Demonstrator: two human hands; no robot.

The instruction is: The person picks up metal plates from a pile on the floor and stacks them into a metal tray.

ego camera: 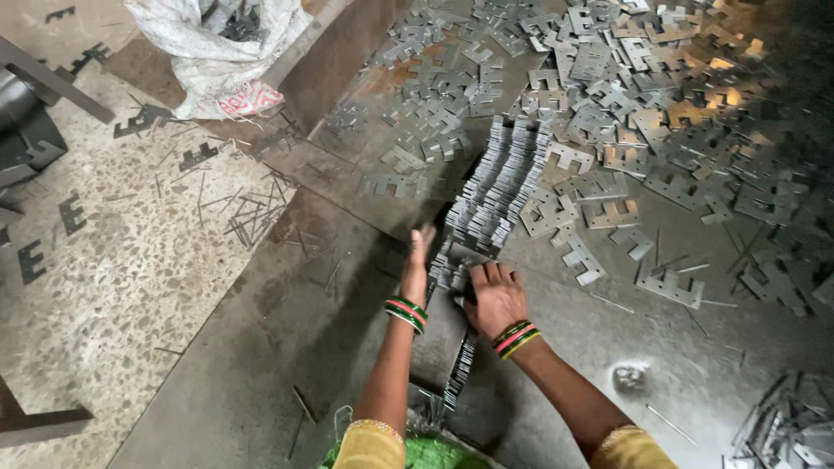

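Left hand [418, 260] flat and open beside the stacked metal plates [499, 187]; right hand [493, 295] spread, pressing down on them.

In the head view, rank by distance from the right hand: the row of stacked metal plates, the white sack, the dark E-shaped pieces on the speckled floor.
From the right hand:
1. Row of stacked metal plates, under its fingers.
2. White sack, upper left.
3. Dark E-shaped pieces, far left.

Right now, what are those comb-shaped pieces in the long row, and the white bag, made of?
The stacked row of pieces looks like thin sheet metal, probably steel: dull grey, flat, sharp-cut edges, faint glints. The left hand and right hand press on its near end. The white bag seems woven plastic: crinkled and limp.
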